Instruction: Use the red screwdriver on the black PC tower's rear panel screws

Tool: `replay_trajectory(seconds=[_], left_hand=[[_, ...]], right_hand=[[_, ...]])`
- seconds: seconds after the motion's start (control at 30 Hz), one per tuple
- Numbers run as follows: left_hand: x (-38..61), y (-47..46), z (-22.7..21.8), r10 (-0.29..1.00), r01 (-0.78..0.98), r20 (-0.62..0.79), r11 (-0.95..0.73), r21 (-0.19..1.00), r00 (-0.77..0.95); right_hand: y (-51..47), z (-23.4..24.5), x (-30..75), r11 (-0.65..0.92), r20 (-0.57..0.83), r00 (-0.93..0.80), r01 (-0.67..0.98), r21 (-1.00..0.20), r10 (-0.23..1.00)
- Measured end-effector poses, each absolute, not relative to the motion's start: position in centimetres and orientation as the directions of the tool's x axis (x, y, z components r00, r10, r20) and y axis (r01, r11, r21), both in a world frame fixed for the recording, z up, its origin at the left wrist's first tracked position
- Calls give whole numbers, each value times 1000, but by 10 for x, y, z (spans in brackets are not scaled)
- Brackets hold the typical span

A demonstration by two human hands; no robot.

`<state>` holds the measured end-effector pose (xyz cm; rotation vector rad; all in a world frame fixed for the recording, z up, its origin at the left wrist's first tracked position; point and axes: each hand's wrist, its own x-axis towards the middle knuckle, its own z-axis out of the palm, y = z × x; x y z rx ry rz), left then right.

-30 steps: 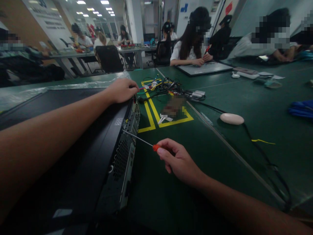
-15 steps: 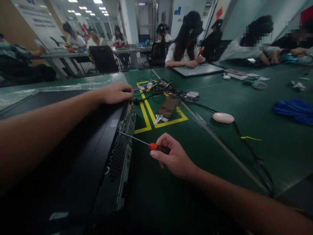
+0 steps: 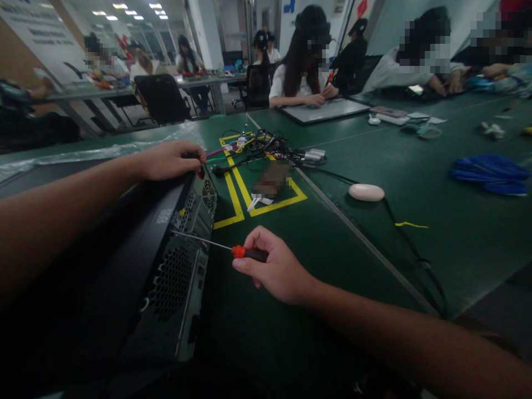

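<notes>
A black computer case (image 3: 103, 260) lies at the left, its perforated metal back panel (image 3: 183, 266) facing right. My left hand (image 3: 177, 159) rests at the far edge of the case, fingers curled over the corner by the back panel; what lies under the fingertips is partly hidden. In my right hand (image 3: 276, 269) is a screwdriver (image 3: 239, 252) with a red and black handle, gripped between thumb and fingers. Its long thin shaft points left, and the tip meets the upper edge of the back panel.
Tangled cables (image 3: 270, 145) and a phone-like dark object (image 3: 272, 180) lie beyond the case by yellow tape (image 3: 239, 194). A black cord carries a pale oval piece (image 3: 366, 192). Blue folded cloth (image 3: 490, 174) lies right. Several people sit at tables behind.
The case has shifted left and turned, showing more of its back panel. Both hands and the screwdriver have moved left with it. The camera view has shifted slightly.
</notes>
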<state>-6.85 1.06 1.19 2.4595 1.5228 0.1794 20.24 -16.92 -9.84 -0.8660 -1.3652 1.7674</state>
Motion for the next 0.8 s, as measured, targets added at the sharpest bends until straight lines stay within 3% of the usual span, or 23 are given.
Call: replay_trajectory(seconds=[0.3, 0.63, 0.73, 0.8], left_hand=[[-92, -4, 11, 929, 898, -16, -354, 262, 370], [-93, -19, 12, 985, 982, 45, -169, 88, 165], [-83, -6, 14, 979, 979, 34, -202, -14, 203], [-77, 3, 14, 968, 968, 3, -251, -15, 251]], right_hand=[[-173, -90, 186, -216, -105, -550, -141, -966, 829], [-179, -101, 167, -203, -55, -555, -209, -957, 830], [-184, -102, 167, -213, -70, -533, -212, -954, 843], [-188, -104, 165, -198, -65, -503, -216, -956, 862]])
